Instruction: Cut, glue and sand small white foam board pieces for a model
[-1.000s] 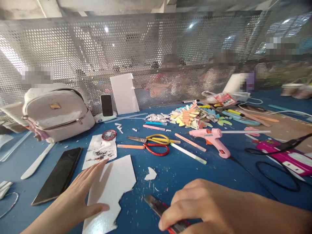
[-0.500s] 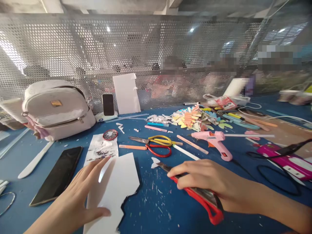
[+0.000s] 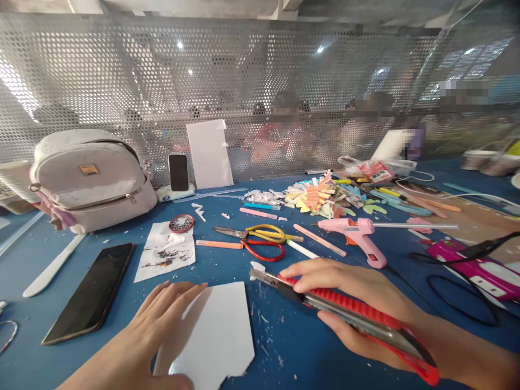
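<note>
My left hand (image 3: 152, 336) lies on a white board (image 3: 225, 322) at the near edge of the blue table. Its fingers and thumb are stretched apart, and the thumb's tip is partly cut off by the frame. The board has a jagged lower right edge. My right hand (image 3: 365, 287) grips a red utility knife (image 3: 345, 311), its metal tip pointing left. Beside that tip is a small white scrap (image 3: 257, 266). Beyond the hands rest scissors (image 3: 266, 250) with one yellow and one red handle.
A dark phone (image 3: 91, 292) and a white plastic knife (image 3: 54, 265) lie at left, before a white backpack (image 3: 89, 184). Paper scraps (image 3: 312, 195) are heaped at the back. At right are a pink glue gun (image 3: 361, 233) and a magenta power strip (image 3: 473, 271).
The white board has turned and slid nearer and to the right under my left hand, uncovering the small paper sheet. My right hand has rolled the utility knife so its red ridged side shows.
</note>
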